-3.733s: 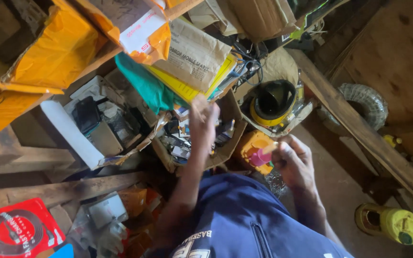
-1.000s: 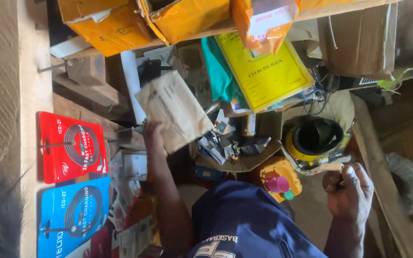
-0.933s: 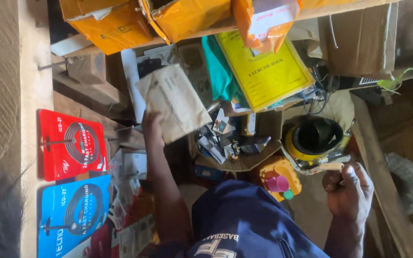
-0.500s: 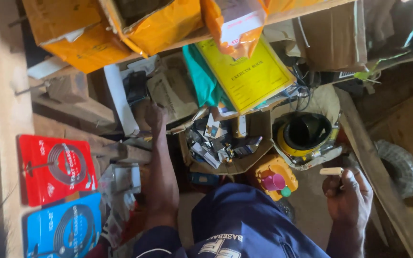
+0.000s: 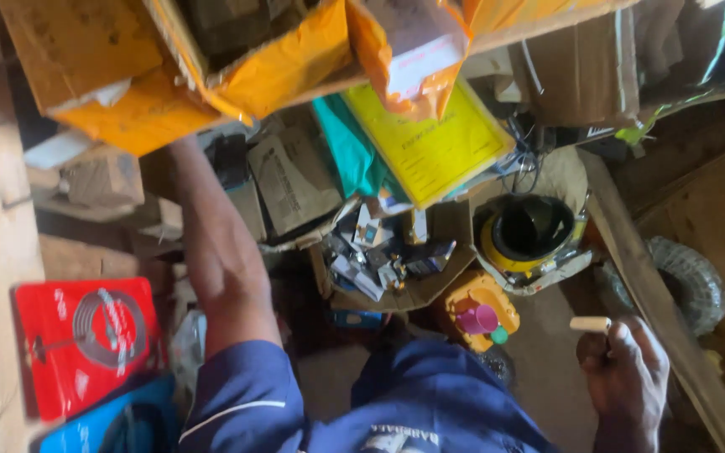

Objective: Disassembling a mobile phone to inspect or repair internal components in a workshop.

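Shelves (image 5: 312, 80) crammed with orange boxes (image 5: 86, 67); wooden plank (image 5: 656, 285) beside dirt floor (image 5: 547, 377).

The left arm (image 5: 220, 260) reaches far under orange packets (image 5: 245, 67), its hand hidden. The right hand (image 5: 627, 377), near right, pinches a small pale stick (image 5: 589, 324) beside a yellow pot (image 5: 534, 235).

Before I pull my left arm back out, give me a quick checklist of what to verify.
1. Left hand visible: not ok, the left arm runs up behind the orange boxes and the hand is hidden.
2. What that hand holds: cannot tell.
3. Right hand grip on the small pale stick: ok, fingers closed on it.
4. Boxes overhang the arm: not ok.
5. Tray of small parts apart from the arm: ok.
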